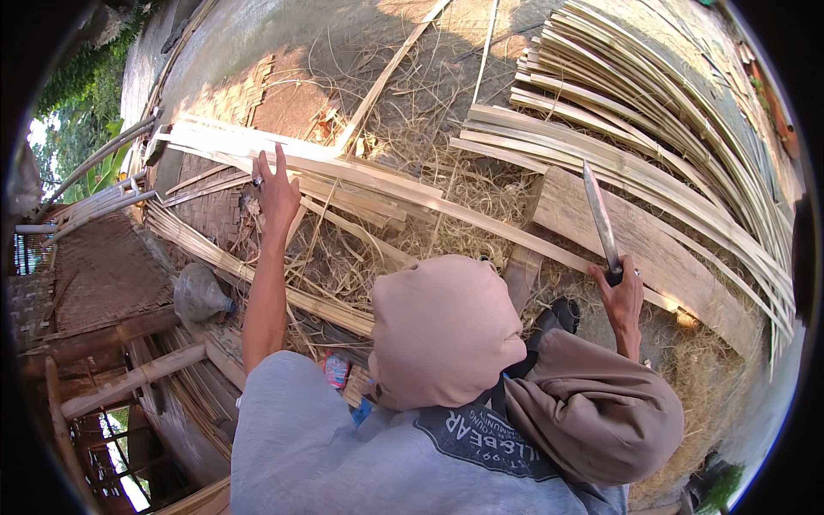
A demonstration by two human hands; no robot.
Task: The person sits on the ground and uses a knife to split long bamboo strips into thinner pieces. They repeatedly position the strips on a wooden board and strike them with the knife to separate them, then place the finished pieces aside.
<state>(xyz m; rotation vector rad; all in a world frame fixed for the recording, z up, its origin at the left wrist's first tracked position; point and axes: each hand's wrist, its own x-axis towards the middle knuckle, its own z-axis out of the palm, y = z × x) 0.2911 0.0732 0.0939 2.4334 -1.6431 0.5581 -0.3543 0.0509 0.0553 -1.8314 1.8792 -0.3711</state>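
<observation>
A long pale bamboo strip [481, 221] lies slantwise in front of me, from the sunlit far left down to the right. My left hand [278, 196], a ring on one finger, is at the strip's left part with two fingers stretched out and apart. It grips nothing that I can see. In my right hand [623, 302] is a knife [602, 215], its dark handle in the fist and its long blade pointing up and away. The right thumb reaches to the strip near its right end; whether it presses on it I cannot tell.
Many split strips [661, 112] fan out at the far right, beside a thick wooden plank [639, 249]. Curly shavings [489, 193] litter the ground. More strips [232, 262] and a clear plastic jug [197, 293] lie at left. A rounded beige cloth-covered shape [442, 330] blocks the middle.
</observation>
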